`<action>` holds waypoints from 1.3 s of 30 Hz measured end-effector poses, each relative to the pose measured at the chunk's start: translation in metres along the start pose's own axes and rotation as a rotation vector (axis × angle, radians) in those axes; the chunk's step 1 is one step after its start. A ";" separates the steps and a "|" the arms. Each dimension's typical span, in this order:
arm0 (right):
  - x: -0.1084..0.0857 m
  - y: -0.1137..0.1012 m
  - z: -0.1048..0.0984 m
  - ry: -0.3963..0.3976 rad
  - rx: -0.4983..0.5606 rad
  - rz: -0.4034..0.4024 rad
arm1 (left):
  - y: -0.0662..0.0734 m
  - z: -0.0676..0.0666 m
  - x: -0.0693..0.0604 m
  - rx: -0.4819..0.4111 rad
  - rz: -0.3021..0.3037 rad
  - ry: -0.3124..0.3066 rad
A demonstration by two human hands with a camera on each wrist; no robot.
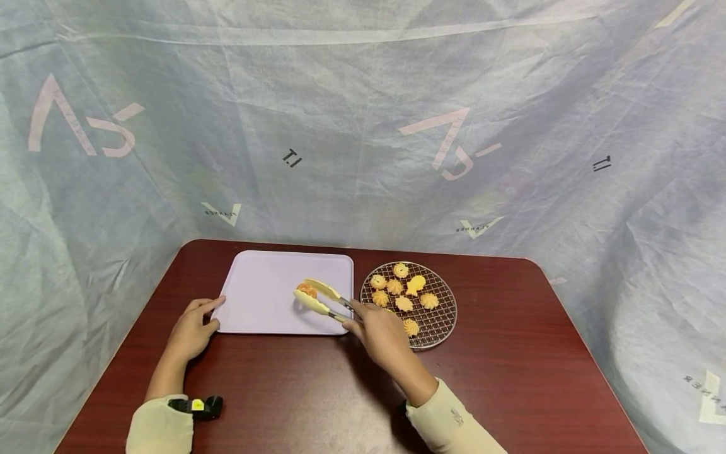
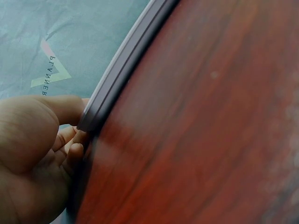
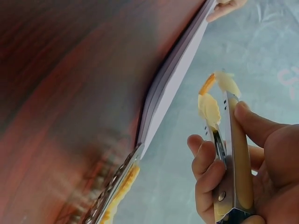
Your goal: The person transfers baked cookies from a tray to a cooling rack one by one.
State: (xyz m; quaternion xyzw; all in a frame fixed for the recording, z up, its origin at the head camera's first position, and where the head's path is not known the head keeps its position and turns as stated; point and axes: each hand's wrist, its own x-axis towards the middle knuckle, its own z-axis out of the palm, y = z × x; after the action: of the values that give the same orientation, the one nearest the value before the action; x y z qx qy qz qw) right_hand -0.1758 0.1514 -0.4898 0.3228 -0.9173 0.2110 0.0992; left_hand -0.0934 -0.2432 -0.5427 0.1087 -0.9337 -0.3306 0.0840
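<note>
My right hand (image 1: 381, 331) grips metal tongs (image 3: 240, 158) with pale yellow tips. Between those tips is an orange-brown cookie (image 1: 307, 290), held above the right part of a pale lilac tray (image 1: 261, 293). From the right wrist view the cookie appears edge-on, so its full shape is hidden there. At the tray's left edge, my left hand (image 1: 191, 329) holds the rim near the front corner, thumb and fingers against it. In the left wrist view, curled fingers (image 2: 74, 151) show beneath the tray's corner.
Right of the tray stands a round wire rack (image 1: 448, 315) bearing several golden cookies, one of them a yellow fish-shaped cookie (image 1: 416, 285). Everything rests on a dark red wooden table (image 1: 510, 353). Grey printed cloth (image 1: 363, 126) hangs behind and at both sides.
</note>
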 end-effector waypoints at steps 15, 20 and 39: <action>-0.014 0.012 -0.008 0.002 -0.007 0.061 | 0.001 -0.001 0.000 -0.006 0.008 0.002; -0.018 0.015 -0.011 0.027 -0.029 0.047 | 0.001 0.000 0.000 -0.006 0.009 0.005; -0.035 0.029 -0.023 0.020 0.007 0.091 | 0.000 0.000 0.000 -0.001 0.004 0.006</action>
State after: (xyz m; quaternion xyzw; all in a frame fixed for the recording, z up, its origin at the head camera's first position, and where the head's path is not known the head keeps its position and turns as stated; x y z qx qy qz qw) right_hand -0.1657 0.2013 -0.4896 0.2791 -0.9292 0.2216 0.0979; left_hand -0.0932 -0.2431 -0.5422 0.1080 -0.9335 -0.3305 0.0874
